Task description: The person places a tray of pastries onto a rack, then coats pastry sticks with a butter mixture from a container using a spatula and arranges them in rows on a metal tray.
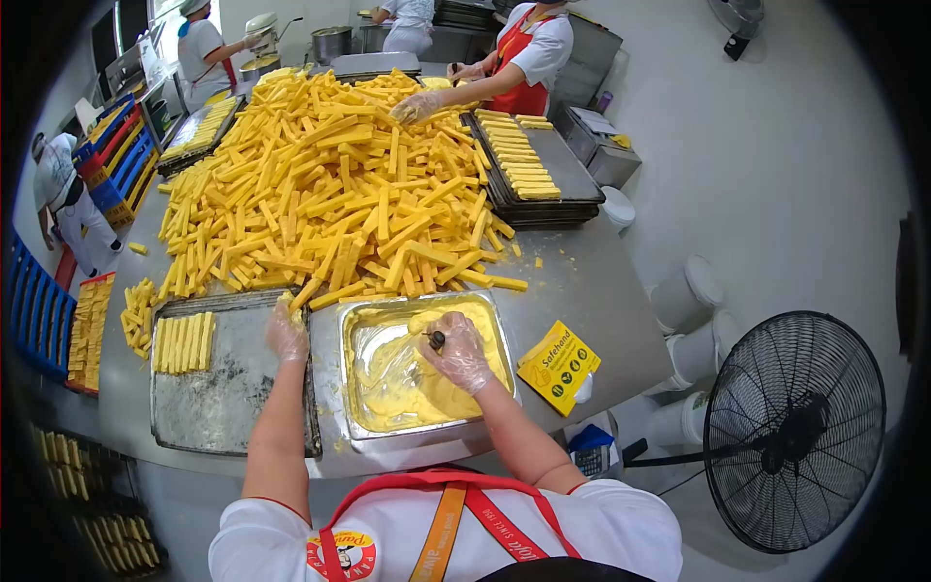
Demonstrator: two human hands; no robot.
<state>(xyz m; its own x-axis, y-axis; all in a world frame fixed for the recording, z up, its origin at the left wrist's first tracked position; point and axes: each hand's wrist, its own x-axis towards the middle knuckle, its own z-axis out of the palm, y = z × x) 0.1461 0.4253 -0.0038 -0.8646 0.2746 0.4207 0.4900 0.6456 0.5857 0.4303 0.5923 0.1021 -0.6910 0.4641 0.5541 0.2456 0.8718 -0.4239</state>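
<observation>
My right hand [456, 354], in a clear plastic glove, is closed round a dark-handled spatula [437, 339] over a rectangular metal pan [503, 335]. Smeared yellow cream [378, 373] covers much of the pan's inside. My left hand [287, 335], also gloved, is at the near edge of a big pile of yellow bread sticks [339, 194]. Its fingers are pinched on what looks like one yellow stick, partly hidden by the glove. Under and left of that hand lies a dark baking tray [242, 407] with a row of coated sticks [184, 342] at its left side.
A yellow glove box [560, 369] lies right of the pan. Stacked trays with coated sticks [519, 155] stand at the far right of the table. Across the pile, a co-worker's gloved hand [417, 107] reaches in. A black fan [795, 432] and white buckets [687, 291] stand to the right.
</observation>
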